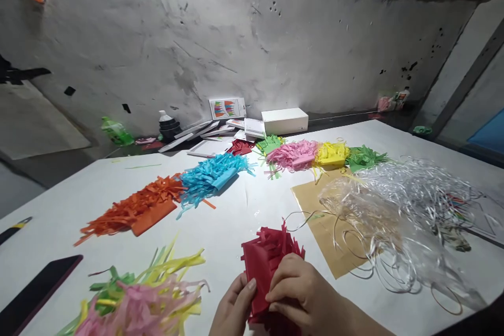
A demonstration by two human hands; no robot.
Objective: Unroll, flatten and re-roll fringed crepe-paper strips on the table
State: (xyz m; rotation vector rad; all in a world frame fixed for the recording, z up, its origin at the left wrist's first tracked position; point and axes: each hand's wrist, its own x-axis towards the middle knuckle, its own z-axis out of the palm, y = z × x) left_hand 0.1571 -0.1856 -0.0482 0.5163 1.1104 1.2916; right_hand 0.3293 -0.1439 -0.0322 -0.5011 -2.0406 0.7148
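A dark red fringed tissue-paper tassel (pixel 258 260) is between my two hands at the front middle of the table. My left hand (pixel 235 304) grips its left edge, the thumb lying on the smooth uncut band. My right hand (pixel 301 291) is closed with fingertips pinched on the right side of that band. Loose cut strips stick out past the top and right of the tassel. Part of its lower end is hidden behind my right hand. Pink, yellow and green paper strips (pixel 145 299) lie in a loose pile to the left.
Orange (pixel 153 215), blue (pixel 224 181), pink (pixel 299 156) and yellow (pixel 334 160) fringed tassels lie across the table. Silvery string (pixel 417 194) and clear plastic cover brown paper (pixel 311 199) at right. A phone (pixel 35 294) is at left; a white box (pixel 284 122) stands behind.
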